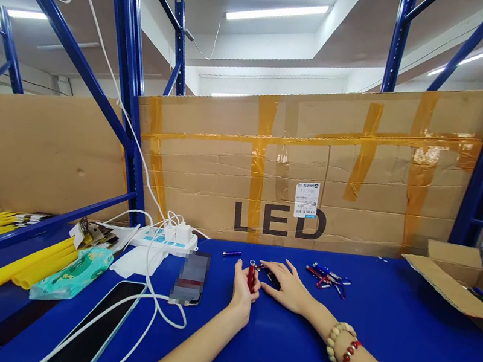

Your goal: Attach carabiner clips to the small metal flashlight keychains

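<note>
My left hand (242, 294) is closed around a small red metal tube (251, 275) with a silvery upper end, which looks like a mini flashlight and stands upright in the fingers. Just right of it, my right hand (287, 287) lies palm down and low over the blue table, fingers spread. Small dark pieces (272, 279) show by its thumb and fingertips; their kind is unclear. Beyond my left hand lies a short purple-blue tube (232, 254). Several red and blue tubes with clips (327, 278) form a loose group right of my right hand.
At left are a light-framed phone (97, 323), a dark phone-like slab (192, 277), a white power strip (168, 239) with looping cables, yellow rolls (33, 264) and a green packet (73, 274). An open carton (454, 285) stands right. A cardboard wall (205, 181) closes the back between blue posts.
</note>
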Demonstrator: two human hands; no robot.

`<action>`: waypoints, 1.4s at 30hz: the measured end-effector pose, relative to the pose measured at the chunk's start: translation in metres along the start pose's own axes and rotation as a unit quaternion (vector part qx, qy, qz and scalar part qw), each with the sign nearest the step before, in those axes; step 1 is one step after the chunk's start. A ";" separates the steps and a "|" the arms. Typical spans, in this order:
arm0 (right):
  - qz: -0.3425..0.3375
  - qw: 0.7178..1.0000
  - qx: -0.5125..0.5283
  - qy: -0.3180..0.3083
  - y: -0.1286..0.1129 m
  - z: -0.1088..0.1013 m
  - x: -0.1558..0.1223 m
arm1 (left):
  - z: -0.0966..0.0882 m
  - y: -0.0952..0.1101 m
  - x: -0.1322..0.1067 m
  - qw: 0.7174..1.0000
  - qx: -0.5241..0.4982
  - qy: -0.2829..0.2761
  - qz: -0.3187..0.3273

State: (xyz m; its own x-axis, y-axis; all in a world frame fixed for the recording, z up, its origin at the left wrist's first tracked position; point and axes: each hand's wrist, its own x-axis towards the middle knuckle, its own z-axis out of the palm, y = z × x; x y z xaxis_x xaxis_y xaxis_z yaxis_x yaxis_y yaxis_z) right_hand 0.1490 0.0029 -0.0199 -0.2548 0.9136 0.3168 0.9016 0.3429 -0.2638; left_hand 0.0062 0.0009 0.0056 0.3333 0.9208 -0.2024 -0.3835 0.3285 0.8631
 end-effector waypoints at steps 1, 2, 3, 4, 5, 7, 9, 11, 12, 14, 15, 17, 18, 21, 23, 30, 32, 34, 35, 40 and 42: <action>-0.009 1.000 0.002 0.010 0.000 -0.001 0.000 | 0.000 0.000 0.000 1.000 0.002 -0.001 0.000; -0.019 1.000 0.005 0.020 -0.001 -0.002 0.000 | 0.000 0.001 0.000 1.000 0.005 -0.002 0.000; -0.030 0.999 0.007 0.028 -0.001 -0.004 0.000 | 0.000 0.001 0.000 1.000 0.007 -0.003 -0.002; -0.041 0.999 0.008 0.033 -0.001 -0.005 0.000 | 0.000 0.001 -0.001 1.000 0.010 -0.005 -0.003; -0.051 0.998 0.007 0.038 -0.002 -0.007 -0.001 | 0.000 0.001 -0.001 1.000 0.013 -0.007 -0.004; -0.071 0.996 -0.001 0.045 -0.002 -0.010 -0.001 | 0.000 0.001 0.000 1.000 0.020 -0.008 -0.007; -0.089 0.995 -0.013 0.048 -0.004 -0.012 -0.001 | -0.001 0.000 0.000 1.000 0.026 -0.010 0.000; -0.104 0.993 -0.028 0.046 -0.006 -0.013 -0.002 | -0.001 -0.001 0.000 1.000 0.027 -0.012 0.007; -0.110 0.992 -0.037 0.045 -0.007 -0.014 -0.002 | -0.001 -0.001 0.000 1.000 0.027 -0.013 0.009; -0.116 0.991 -0.055 0.042 -0.009 -0.014 -0.002 | 0.000 0.000 -0.001 1.000 0.028 -0.013 0.004; -0.117 0.990 -0.064 0.039 -0.010 -0.014 -0.002 | 0.001 0.000 -0.002 1.000 0.028 -0.012 -0.001; -0.114 0.990 -0.079 0.033 -0.011 -0.014 -0.002 | 0.002 0.002 -0.003 1.000 0.029 -0.010 -0.007; -0.111 0.990 -0.086 0.030 -0.012 -0.013 -0.002 | 0.002 0.002 -0.004 1.000 0.028 -0.010 -0.009; -0.100 0.989 -0.104 0.025 -0.013 -0.013 -0.003 | 0.002 0.003 -0.004 1.000 0.025 -0.007 -0.013; -0.094 0.989 -0.111 0.029 -0.014 -0.012 -0.004 | 0.001 0.002 -0.003 1.000 0.026 -0.006 -0.011; -0.072 0.994 -0.067 0.048 -0.008 -0.009 -0.005 | 0.001 0.000 0.001 0.999 0.040 -0.006 -0.009; -0.076 0.994 -0.047 0.058 -0.005 -0.007 -0.004 | 0.001 -0.001 0.001 0.999 0.048 0.000 -0.005; -0.080 0.992 -0.008 0.099 -0.003 -0.006 -0.003 | 0.001 -0.002 0.001 0.998 0.060 0.007 0.011; -0.081 0.988 0.019 0.132 -0.003 -0.006 -0.002 | 0.000 -0.003 0.001 0.997 0.068 0.009 0.025; -0.049 0.943 0.178 0.275 -0.003 -0.005 0.000 | -0.001 -0.008 0.001 0.990 0.115 0.007 0.080; -0.031 0.933 0.229 0.275 -0.003 -0.004 0.000 | -0.001 -0.008 0.001 0.989 0.121 0.010 0.084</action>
State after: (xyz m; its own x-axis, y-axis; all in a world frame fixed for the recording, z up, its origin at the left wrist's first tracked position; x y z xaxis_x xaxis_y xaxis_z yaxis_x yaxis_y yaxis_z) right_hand 0.1476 0.0010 -0.0152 0.0302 0.6824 0.7304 0.6146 0.5636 -0.5520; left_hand 0.0090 -0.0005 -0.0022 0.2638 0.9631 -0.0530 -0.2143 0.1121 0.9703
